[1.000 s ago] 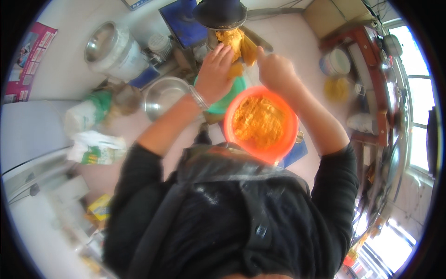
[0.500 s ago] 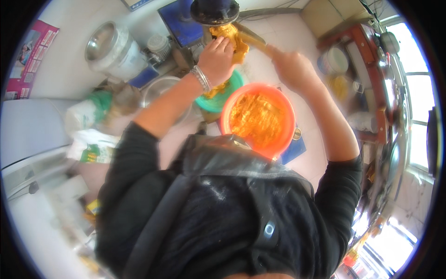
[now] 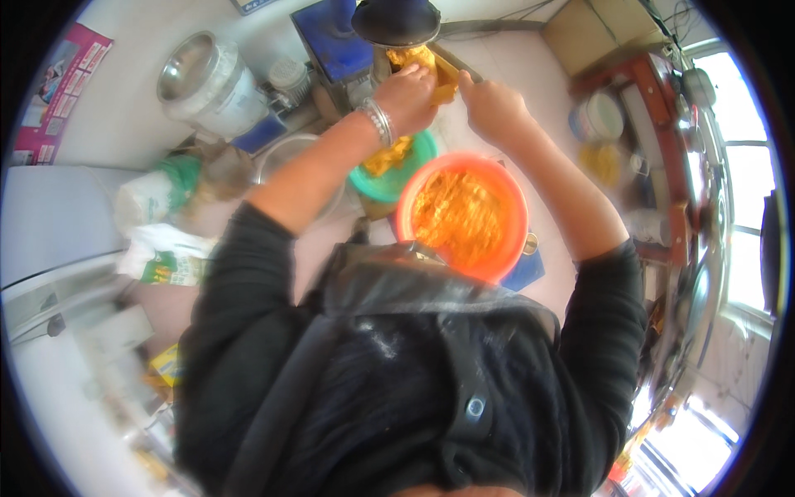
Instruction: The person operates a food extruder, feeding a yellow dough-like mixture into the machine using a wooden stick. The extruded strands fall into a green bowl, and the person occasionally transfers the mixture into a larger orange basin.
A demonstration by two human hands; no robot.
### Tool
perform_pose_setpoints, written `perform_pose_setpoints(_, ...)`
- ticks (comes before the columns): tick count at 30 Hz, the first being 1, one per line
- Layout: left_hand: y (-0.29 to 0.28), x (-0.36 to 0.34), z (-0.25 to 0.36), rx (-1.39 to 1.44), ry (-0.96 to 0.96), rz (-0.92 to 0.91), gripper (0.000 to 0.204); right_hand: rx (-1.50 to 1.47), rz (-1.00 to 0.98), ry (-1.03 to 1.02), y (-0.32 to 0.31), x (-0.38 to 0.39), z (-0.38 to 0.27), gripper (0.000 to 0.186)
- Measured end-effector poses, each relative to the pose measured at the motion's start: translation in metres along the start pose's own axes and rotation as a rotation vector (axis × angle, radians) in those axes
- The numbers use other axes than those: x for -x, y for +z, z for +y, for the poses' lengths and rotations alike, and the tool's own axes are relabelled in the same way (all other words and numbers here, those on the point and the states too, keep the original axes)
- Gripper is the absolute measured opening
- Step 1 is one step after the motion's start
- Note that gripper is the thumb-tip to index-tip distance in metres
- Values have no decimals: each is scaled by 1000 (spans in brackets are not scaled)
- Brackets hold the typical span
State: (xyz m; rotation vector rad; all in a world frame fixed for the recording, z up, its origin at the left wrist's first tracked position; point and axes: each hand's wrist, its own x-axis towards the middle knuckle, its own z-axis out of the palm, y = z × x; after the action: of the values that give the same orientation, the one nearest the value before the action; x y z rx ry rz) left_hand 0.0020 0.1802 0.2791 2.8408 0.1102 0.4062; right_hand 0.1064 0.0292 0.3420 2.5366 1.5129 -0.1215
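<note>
A dark round-rimmed machine part (image 3: 396, 26) stands at the far side with a lump of yellow-orange mash (image 3: 416, 58) below it. My left hand (image 3: 406, 98), a beaded bracelet at its wrist, lies over the lump with its fingers curled on it. My right hand (image 3: 495, 108) is closed round the near end of a brown bar (image 3: 448, 65), which runs beside the lump toward the machine; its far end is hidden. Below my left hand is a green basin (image 3: 424, 151) with some mash. Nearer me stands an orange-red tub (image 3: 520, 207) filled with similar mash.
A blue machine housing (image 3: 335, 45) and motor (image 3: 288, 76) stand far left, beside a metal pot (image 3: 186, 70). White-and-green bags (image 3: 170, 257) lie left. A cardboard box (image 3: 600, 37), a white bucket (image 3: 602, 116) and a red-brown shelf (image 3: 681, 149) line the right side.
My right hand has moved left, closer to the mash and my left hand, with the bar. My left hand has shifted slightly right, still on the lump. The whole view has shifted a little.
</note>
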Motion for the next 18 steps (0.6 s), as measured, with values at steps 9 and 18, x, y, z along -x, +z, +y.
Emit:
perform_pose_setpoints(9, 9, -11, 3, -27, 89, -11, 36, -113, 109, -1, -40, 42, 28, 41)
perform_pose_setpoints(18, 12, 28, 13, -59, 120, 139, 62, -17, -1, -87, -58, 16, 4, 50)
